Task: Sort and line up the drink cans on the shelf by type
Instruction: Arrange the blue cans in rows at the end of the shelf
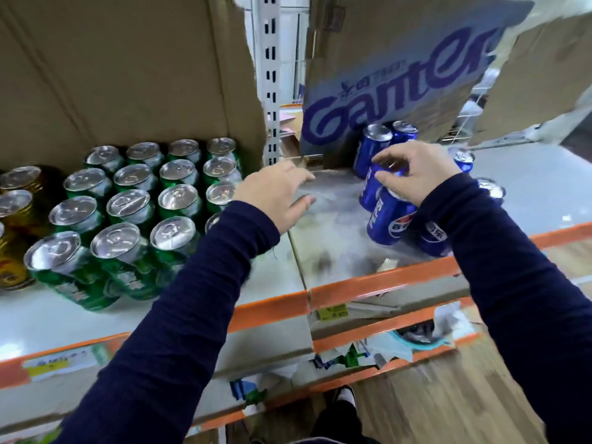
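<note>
Blue aluminium cola can (371, 191): right-centre of frame, on grey metal shelf (336, 251), long axis near upright.
Right hand (416, 174): directly above it, grasping its top.
Left hand (277, 195): released, farther off, frame centre.

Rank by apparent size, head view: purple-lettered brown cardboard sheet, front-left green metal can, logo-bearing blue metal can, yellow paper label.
1. Brown cardboard sheet.
2. Green metal can and blue metal can: unranked, green nearer, blue partly covered.
3. Yellow paper label.

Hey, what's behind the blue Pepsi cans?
A cardboard panel with purple lettering stands right behind the blue Pepsi cans. Whatever lies beyond it is covered; the right hand hides some cans.
</note>
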Motion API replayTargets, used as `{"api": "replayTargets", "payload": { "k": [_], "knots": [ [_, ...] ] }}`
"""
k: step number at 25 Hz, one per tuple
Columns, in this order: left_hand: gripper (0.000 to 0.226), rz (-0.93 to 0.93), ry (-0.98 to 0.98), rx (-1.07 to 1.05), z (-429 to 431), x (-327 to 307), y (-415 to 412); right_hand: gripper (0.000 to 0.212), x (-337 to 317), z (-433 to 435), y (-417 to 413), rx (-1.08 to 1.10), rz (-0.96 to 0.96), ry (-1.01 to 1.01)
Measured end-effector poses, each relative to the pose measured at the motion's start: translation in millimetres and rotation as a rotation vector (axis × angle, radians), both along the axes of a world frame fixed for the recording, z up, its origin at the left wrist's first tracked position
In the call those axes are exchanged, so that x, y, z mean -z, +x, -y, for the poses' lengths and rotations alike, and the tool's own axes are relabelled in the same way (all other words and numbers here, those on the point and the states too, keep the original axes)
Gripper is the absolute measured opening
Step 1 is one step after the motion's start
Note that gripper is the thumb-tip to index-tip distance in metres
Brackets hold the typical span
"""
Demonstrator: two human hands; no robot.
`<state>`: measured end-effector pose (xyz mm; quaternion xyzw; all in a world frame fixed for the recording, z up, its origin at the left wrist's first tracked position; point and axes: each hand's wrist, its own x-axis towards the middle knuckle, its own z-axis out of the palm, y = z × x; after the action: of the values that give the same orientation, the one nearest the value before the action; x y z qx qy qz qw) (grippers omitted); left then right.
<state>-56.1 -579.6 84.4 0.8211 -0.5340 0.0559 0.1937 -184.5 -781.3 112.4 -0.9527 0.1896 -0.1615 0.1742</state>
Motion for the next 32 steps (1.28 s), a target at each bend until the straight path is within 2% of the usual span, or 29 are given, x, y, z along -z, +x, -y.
{"api": "replayTargets", "payload": {
  "k": [3,5,8,10,13,15,17,20,23,28,32],
  "knots": [
    [0.054,-0.047,0.039,0.057,54,2,-14,0.022,2,61,-5,0.053,0.004,-0.022],
    [0.055,-0.088,0.072,0.104,92,6,-30,0.029,2,92,0,0.030,-0.073,-0.066],
    [0.068,-0.138,0.130,0.088,141,17,-57,0.051,1,124,17,-0.159,-0.249,-0.219],
    [0.068,-0.148,0.140,0.008,161,20,-60,0.062,1,134,28,-0.282,-0.306,-0.193],
    [0.070,-0.169,0.114,-0.092,159,15,-49,0.066,9,137,43,-0.447,-0.379,-0.122],
    [0.065,-0.179,0.096,-0.161,147,9,-33,0.062,13,137,54,-0.508,-0.371,-0.148],
    [0.061,-0.200,0.098,-0.222,132,0,-13,0.056,14,137,61,-0.519,-0.359,-0.187],
    [0.066,-0.180,0.106,-0.269,122,-15,18,0.055,8,133,77,-0.560,-0.357,-0.220],
    [0.055,-0.172,0.160,-0.290,125,-15,47,0.056,5,125,93,-0.591,-0.338,-0.237],
    [0.060,-0.190,0.234,-0.289,130,-11,74,0.063,5,114,113,-0.585,-0.394,-0.287],
    [0.063,-0.289,0.112,-0.289,139,-8,86,0.059,5,114,119,-0.536,-0.417,-0.260]
  ]
}}
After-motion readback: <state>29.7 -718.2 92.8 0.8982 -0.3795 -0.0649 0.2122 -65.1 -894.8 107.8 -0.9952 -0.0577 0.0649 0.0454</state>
